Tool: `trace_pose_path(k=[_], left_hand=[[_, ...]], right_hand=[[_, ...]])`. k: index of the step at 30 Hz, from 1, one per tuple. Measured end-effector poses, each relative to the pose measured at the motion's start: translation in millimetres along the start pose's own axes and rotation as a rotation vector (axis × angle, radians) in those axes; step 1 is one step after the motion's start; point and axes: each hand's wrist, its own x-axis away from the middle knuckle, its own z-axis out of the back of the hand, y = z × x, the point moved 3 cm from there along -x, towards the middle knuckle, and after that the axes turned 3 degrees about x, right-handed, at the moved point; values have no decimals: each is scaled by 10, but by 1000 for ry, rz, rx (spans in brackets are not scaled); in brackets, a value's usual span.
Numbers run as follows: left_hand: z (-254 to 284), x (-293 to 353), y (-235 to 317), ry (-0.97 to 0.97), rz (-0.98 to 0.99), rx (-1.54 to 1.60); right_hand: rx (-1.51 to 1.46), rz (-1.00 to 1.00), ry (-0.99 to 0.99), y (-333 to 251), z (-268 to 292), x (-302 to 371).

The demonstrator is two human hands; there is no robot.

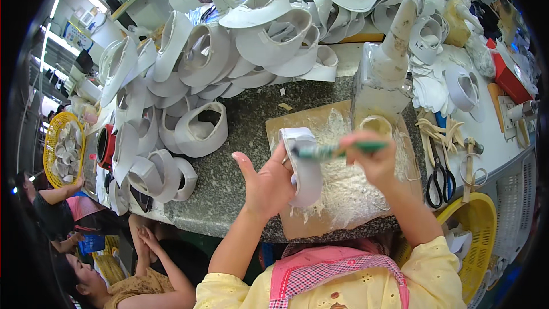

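Workbench with dark speckled top (257, 100) and white section at right (466, 123), bearing heaped white ring-like pieces (200, 136) along its left and back, one brown board (297, 226) smeared with whitish residue, and, to the right, black-handled scissors (438, 171), pale strips (452, 133) and a red box (510, 78) lay recorded.

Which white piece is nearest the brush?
The white piece held up by the left hand over the board, partly behind the brush; the heaped ones lie well away from it.
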Motion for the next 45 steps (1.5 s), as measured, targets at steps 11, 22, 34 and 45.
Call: trace_pose_path(k=[11,22,34,45], left_hand=[[-66,-311,-47,50,170,-252],[-37,52,243,183,-339,-1513],[733,386,-233,512,-360,-782],[876,193,-216,504,-256,-516]], right_hand=[[475,443,-322,68,123,401],[626,441,-203,-63,346,607],[821,785,-384,170,-349,744],[975,459,-388,-114,123,358]])
